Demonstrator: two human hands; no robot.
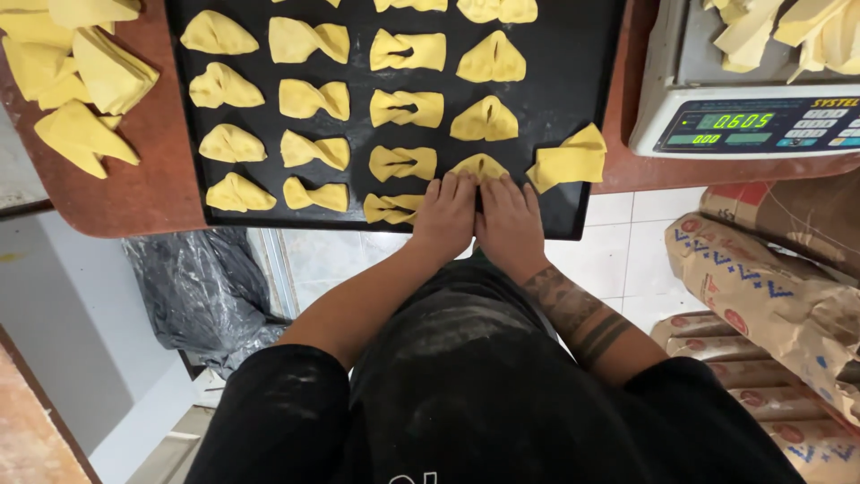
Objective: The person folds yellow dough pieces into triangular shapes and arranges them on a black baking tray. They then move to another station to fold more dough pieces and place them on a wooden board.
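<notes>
A black baking tray (573,81) lies on a reddish-brown table (143,193), filled with rows of folded yellow dough pieces. My left hand (445,215) and my right hand (509,218) lie side by side at the tray's near edge, fingers pressing on one yellow dough piece (479,166) between them. A flat folded dough piece (569,159) lies just to the right of my right hand. A bow-shaped piece (391,208) sits left of my left hand.
A pile of unshaped dough triangles (76,81) lies on the table to the left. A digital scale (752,116) with dough pieces on its pan stands at the right. Brown paper sacks (770,305) lie stacked on the floor right; a grey plastic bag (202,287) lies on the floor left.
</notes>
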